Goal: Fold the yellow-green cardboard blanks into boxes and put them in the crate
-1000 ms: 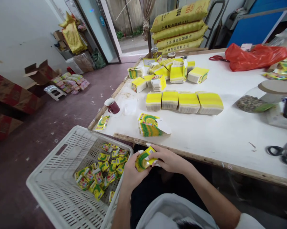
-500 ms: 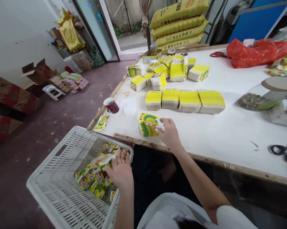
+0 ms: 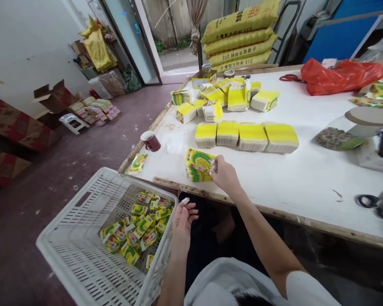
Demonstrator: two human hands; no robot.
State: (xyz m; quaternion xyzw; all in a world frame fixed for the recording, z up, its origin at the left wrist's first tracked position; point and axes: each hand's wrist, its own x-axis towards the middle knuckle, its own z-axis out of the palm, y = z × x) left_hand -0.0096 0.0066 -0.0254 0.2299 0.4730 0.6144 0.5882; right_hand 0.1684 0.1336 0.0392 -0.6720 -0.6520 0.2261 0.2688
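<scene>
My right hand point(image 3: 226, 176) is at the right edge of a stack of yellow-and-green printed packets point(image 3: 196, 165) near the table's front edge. Its thumb and fingers pinch a packet on top, and white wrapping shows on a fingertip. Over the right rim of a white plastic basket point(image 3: 73, 199) hovers my left hand point(image 3: 182, 221), palm turned up, fingers apart and nothing in them. One of its fingertips is wrapped in white too. Several small yellow-and-green packets point(image 3: 143, 225) lie loose in the basket.
Behind the stack stands a row of yellow-topped packet bundles point(image 3: 228, 134), with more bundles point(image 3: 237, 95) beyond. A maroon mug point(image 3: 150, 141) and a single packet point(image 3: 137, 163) are at the left edge. Scissors point(image 3: 376, 205), a jar point(image 3: 341, 129) and a red bag point(image 3: 341, 76) occupy the right.
My left hand has let go of a packet into the basket and moved right, to the basket's rim. My right hand stays at the stack, its fingers now closed on the top packet.
</scene>
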